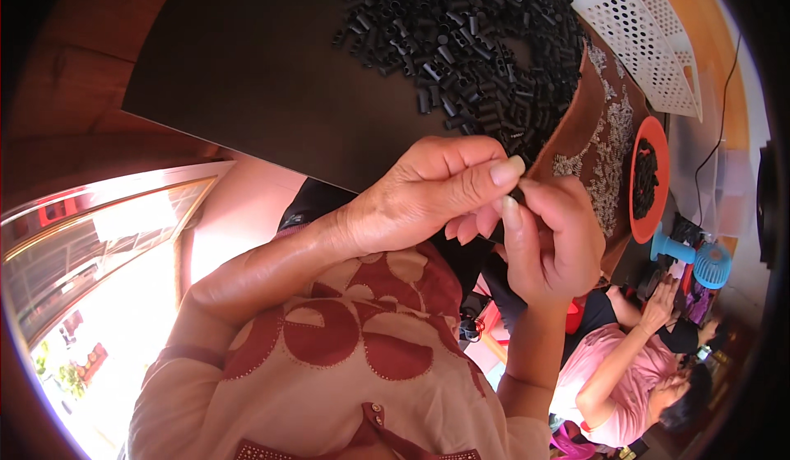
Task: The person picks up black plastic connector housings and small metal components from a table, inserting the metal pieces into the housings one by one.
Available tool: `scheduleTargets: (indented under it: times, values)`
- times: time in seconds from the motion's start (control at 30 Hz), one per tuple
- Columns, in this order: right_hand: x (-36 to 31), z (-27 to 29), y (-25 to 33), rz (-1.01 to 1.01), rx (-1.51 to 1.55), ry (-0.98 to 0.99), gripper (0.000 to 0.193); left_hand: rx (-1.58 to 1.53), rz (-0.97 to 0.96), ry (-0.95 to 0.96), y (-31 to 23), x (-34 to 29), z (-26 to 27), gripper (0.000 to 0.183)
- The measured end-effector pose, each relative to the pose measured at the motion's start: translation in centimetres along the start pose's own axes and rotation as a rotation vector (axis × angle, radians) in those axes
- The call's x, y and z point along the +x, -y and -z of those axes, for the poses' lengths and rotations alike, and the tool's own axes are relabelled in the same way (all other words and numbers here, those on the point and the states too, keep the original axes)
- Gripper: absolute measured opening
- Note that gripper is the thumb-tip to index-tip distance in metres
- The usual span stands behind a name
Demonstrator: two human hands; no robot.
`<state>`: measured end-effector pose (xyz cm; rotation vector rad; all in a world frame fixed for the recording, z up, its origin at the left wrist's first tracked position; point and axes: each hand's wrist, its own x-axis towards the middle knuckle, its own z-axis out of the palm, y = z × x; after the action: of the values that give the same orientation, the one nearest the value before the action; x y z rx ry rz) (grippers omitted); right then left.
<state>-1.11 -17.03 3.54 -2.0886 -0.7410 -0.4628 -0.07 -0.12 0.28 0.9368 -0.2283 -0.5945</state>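
My left hand (448, 182) and my right hand (558, 234) meet above the near edge of the dark table, thumbs and fingertips pinched close together. A small dark bit shows between the fingertips, mostly hidden, and its kind cannot be made out. Just beyond the hands lies a large heap of short black tubular pieces (461, 44). To the right of them, many small silvery metal pieces (613, 131) are scattered over a brown sheet (568, 118).
A red-orange bowl (638, 228) with black pieces stands at the right, near a white perforated basket (638, 44). A small blue fan (712, 266) is below the bowl. Another person in a pink top (613, 369) sits at the lower right. The dark tabletop (255, 57) extends left.
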Motion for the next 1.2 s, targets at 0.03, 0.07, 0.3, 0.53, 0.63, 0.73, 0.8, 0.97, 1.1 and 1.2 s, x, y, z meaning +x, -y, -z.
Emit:
scheduleTargets:
  times: [0.03,0.07,0.3,0.53,0.63,0.73,0.8,0.97,1.1,1.2]
  values:
    - [0.0,0.1,0.2,-0.014,-0.017,-0.002,0.02,-0.003,0.0,0.001,-0.2,0.0,-0.1,0.037]
    - [0.0,0.2,0.1,0.01,-0.022,-0.005,0.017,0.021,-0.003,0.015,-0.3,0.0,-0.1,0.037]
    - [0.5,-0.2,0.4,-0.086,0.113,0.004,0.015,0.005,-0.123,0.04,0.5,0.1,0.0,0.037]
    - [1.4,-0.7,0.5,-0.085,0.167,0.036,0.017,-0.072,-0.083,-0.021,-0.2,-0.5,0.0,0.032]
    - [2.1,-0.8,0.0,0.0,0.15,0.042,0.018,-0.082,-0.065,-0.06,-1.0,-1.0,0.2,0.03]
    - [2.6,-0.1,-0.7,-0.176,0.135,0.089,0.019,-0.086,-0.014,-0.087,-1.6,-1.9,0.6,0.027]
    - [2.5,0.4,-2.0,-0.32,0.268,0.073,0.014,-0.076,0.013,-0.044,-1.6,-2.6,1.2,0.025]
    - [4.0,1.3,-3.9,-0.187,-0.148,0.151,0.009,-0.093,-0.021,-0.027,-1.1,-2.5,1.4,0.024]
    - [7.2,1.2,-5.8,-0.229,-0.229,0.209,0.01,-0.097,-0.004,-0.008,-1.3,-1.5,1.0,0.023]
    - [8.9,0.7,-7.2,-0.154,-0.226,0.315,0.011,-0.065,0.014,0.018,-1.6,-0.6,0.7,0.022]
